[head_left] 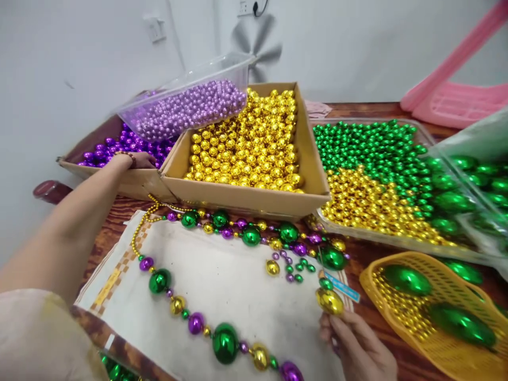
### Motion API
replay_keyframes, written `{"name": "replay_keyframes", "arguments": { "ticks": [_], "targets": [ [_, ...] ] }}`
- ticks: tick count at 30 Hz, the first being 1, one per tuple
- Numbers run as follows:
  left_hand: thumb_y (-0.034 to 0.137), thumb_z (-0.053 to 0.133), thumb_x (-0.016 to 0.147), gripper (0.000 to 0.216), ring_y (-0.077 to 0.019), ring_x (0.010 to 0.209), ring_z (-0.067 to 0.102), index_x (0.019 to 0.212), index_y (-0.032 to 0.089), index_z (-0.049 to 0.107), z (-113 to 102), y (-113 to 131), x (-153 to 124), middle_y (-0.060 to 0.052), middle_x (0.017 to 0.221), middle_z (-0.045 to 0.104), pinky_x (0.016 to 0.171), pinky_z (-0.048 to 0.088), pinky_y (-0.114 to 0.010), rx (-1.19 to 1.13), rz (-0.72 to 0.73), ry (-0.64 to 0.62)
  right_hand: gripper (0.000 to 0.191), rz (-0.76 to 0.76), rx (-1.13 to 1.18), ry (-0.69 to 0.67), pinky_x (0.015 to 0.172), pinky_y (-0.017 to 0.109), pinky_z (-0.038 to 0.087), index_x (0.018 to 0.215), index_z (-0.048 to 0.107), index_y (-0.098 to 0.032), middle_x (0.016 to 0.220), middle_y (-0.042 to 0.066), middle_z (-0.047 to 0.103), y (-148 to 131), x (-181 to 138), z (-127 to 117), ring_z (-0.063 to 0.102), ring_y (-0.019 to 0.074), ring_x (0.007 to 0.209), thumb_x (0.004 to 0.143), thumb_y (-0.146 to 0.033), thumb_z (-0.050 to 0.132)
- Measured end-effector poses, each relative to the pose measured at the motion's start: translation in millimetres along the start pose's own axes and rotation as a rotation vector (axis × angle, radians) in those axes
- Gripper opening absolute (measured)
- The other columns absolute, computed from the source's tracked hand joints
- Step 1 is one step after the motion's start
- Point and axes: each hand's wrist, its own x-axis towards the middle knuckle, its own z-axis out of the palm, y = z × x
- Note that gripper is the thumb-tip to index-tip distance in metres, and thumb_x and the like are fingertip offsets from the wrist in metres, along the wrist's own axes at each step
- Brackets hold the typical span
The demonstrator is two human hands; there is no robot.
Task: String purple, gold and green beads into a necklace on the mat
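My left hand (143,160) reaches over the front wall of a cardboard box of shiny purple beads (105,151); its fingers are hidden inside. Near the mat's right edge, my right hand (359,344) is closed in a pinch just below a large gold bead (330,301). A small green bead (326,284) sits above that one, and a thin needle-like tip sticks up over both. Across the white cloth (190,286) curves a bead strand (225,343) of green, purple and gold. Loose small beads (299,267) lie near the right hand.
A box of gold beads (242,153) stands at the centre, with a clear tub of lilac beads (194,108) tilted against it. On the right are a clear tray of green and gold beads (369,159) and a yellow basket (373,270). A fan (257,47) spins behind.
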Motion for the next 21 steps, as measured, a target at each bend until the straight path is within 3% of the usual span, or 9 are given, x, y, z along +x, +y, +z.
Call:
{"name": "replay_keyframes", "arguments": {
  "ticks": [4,6,9,12,13,15,18,19,21],
  "targets": [
    [0.039,0.075,0.083,0.048,-0.0171,0.094,0.062,0.108,-0.001,0.065,-24.5,-5.7,-13.5,0.0,0.08,0.065,0.089,0.053,-0.037,0.043,-0.119,-0.154,0.03,-0.027,0.009,-0.024,0.044,0.025,0.049,0.075,0.072,-0.017,0.065,0.006,0.067,-1.7,-4.7,0.0,0.061,0.0159,0.05,0.069,-0.044,0.084],
    [0.037,0.067,0.089,0.052,-0.0129,0.092,0.061,0.12,-0.003,0.059,-49.0,-5.6,-29.5,0.0,0.082,0.066,0.086,0.051,-0.037,-0.067,-0.112,-0.155,0.027,-0.038,0.023,-0.043,0.045,0.023,0.049,0.075,0.072,-0.018,0.066,0.005,0.067,-1.1,-6.8,-0.6,0.061,0.0149,0.051,0.072,-0.042,0.083],
    [0.036,0.061,0.091,0.054,-0.0102,0.088,0.063,0.133,0.003,0.053,-85.7,5.9,-68.4,0.0,0.09,0.067,0.082,0.049,-0.039,-0.223,-0.052,-0.078,0.022,-0.065,0.058,-0.055,0.046,0.022,0.05,0.076,0.071,-0.019,0.068,0.004,0.068,1.4,-8.8,-0.6,0.062,0.0136,0.052,0.074,-0.039,0.082],
    [0.042,0.072,0.08,0.055,-0.0103,0.081,0.063,0.123,0.01,0.064,-92.4,31.3,-122.0,0.003,0.086,0.067,0.081,0.05,-0.041,-0.23,0.075,0.0,0.02,-0.087,0.087,-0.07,0.045,0.022,0.049,0.076,0.071,-0.019,0.068,0.004,0.068,2.4,-10.0,1.6,0.062,0.0136,0.051,0.075,-0.037,0.081],
    [0.044,0.075,0.076,0.053,-0.0105,0.079,0.063,0.117,0.011,0.067,-83.3,41.4,-141.6,0.003,0.085,0.067,0.08,0.051,-0.041,-0.252,0.129,-0.016,0.02,-0.091,0.096,-0.077,0.044,0.022,0.049,0.077,0.071,-0.018,0.067,0.004,0.068,1.9,-10.4,2.6,0.061,0.0136,0.051,0.076,-0.036,0.08],
    [0.043,0.079,0.072,0.05,-0.0148,0.079,0.065,0.11,0.013,0.068,-47.1,61.6,-180.9,-0.002,0.09,0.069,0.075,0.055,-0.038,-0.423,0.2,-0.171,0.02,-0.096,0.105,-0.085,0.043,0.022,0.048,0.077,0.071,-0.018,0.066,0.004,0.068,-0.1,-11.9,4.2,0.061,0.0138,0.05,0.076,-0.036,0.08],
    [0.046,0.08,0.067,0.044,-0.0206,0.072,0.066,0.1,0.017,0.071,38.9,86.9,-233.3,-0.009,0.098,0.066,0.06,0.058,-0.037,-0.577,0.137,-0.472,0.021,-0.105,0.096,-0.082,0.044,0.023,0.048,0.075,0.069,-0.017,0.066,0.004,0.068,-4.8,-15.8,4.7,0.061,0.0139,0.049,0.076,-0.036,0.079],
    [0.045,0.079,0.068,0.041,-0.0222,0.075,0.066,0.099,0.019,0.072,69.8,93.5,-247.7,-0.01,0.104,0.063,0.062,0.059,-0.039,-0.553,0.148,-0.518,0.021,-0.108,0.09,-0.081,0.044,0.023,0.049,0.074,0.068,-0.017,0.066,0.004,0.068,-6.4,-17.3,4.2,0.061,0.0138,0.049,0.076,-0.036,0.078],
    [0.038,0.082,0.066,0.037,-0.027,0.09,0.064,0.096,0.02,0.074,124.7,104.4,-271.2,-0.011,0.104,0.06,0.08,0.059,-0.044,-0.433,0.243,-0.493,0.021,-0.117,0.088,-0.082,0.045,0.023,0.049,0.074,0.067,-0.017,0.065,0.003,0.067,-8.6,-20.2,2.1,0.061,0.0132,0.049,0.077,-0.035,0.077]
  ]
}}
